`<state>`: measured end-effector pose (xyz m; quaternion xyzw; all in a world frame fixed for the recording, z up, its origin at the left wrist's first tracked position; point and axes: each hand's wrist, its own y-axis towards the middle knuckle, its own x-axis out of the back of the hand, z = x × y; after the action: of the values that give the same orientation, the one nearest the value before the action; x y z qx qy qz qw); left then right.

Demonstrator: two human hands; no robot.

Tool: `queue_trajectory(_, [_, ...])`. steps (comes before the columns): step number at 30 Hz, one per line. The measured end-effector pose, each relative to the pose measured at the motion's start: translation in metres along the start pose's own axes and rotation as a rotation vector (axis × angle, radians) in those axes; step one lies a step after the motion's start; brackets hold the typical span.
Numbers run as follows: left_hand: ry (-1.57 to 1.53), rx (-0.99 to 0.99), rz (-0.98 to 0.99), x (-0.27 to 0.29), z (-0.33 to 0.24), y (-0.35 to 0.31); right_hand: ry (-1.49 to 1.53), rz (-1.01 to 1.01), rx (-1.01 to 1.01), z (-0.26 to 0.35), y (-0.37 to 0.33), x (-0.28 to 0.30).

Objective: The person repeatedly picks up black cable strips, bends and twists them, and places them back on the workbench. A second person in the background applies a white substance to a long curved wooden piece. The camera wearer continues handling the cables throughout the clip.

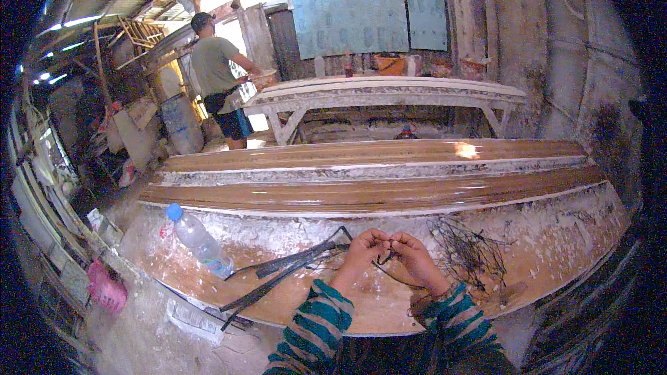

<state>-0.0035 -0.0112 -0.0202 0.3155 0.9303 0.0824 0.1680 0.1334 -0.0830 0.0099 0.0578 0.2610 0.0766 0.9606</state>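
Observation:
My left hand [365, 253] and my right hand [415, 261] meet above the near part of the worktable, fingertips pinched close together. Between them they hold a thin black strip [386, 257], part of it dangling under the fingers; its exact kind is too small to make out. Left of my left hand lie several long, flat black strips [278, 264] across the table, one end reaching past the near edge. To the right of my right hand spreads a loose tangle of thin dark strands [474, 253].
A clear plastic bottle with a blue cap [199, 239] lies at the left on the white-stained wooden table [389, 305]. Beyond are two long glossy brown mouldings [361, 193]. A person [219, 73] stands by a white bench [389, 90] at the back. A pink bag [106, 286] is at lower left.

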Motion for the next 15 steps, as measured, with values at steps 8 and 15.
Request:
queue_trajectory(8, [0.249, -0.138, -0.197, -0.011, 0.0, -0.002, -0.077, -0.123, -0.058, 0.013, -0.003, -0.011])
queue_trajectory(15, [0.441, -0.239, -0.187, -0.012, -0.006, -0.004, -0.247, -0.248, -0.074, 0.004, 0.002, -0.003])
